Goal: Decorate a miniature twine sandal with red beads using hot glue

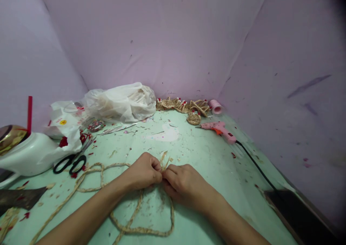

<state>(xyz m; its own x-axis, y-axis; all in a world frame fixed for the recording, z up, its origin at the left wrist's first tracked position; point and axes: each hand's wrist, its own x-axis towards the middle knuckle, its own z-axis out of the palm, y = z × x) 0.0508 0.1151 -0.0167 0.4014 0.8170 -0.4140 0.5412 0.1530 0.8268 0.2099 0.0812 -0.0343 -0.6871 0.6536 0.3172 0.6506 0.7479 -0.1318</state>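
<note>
My left hand (pixel 144 171) and my right hand (pixel 183 182) meet at the middle of the green table (pixel 211 158), fingers pinched together on the frayed end of a jute rope (pixel 140 227). Loose fibres stick up between the fingertips. The rope loops below my wrists and trails off to the left across the table. Both hands are closed.
Black-handled scissors (pixel 70 162) lie at the left beside a white plastic bag (pixel 121 102) and a white pot (pixel 27 153). Woven jute pieces (pixel 186 108), a pink ribbon spool (pixel 216 107) and a pink glue gun (pixel 218 128) with its black cord sit at the back right. Scraps litter the surface.
</note>
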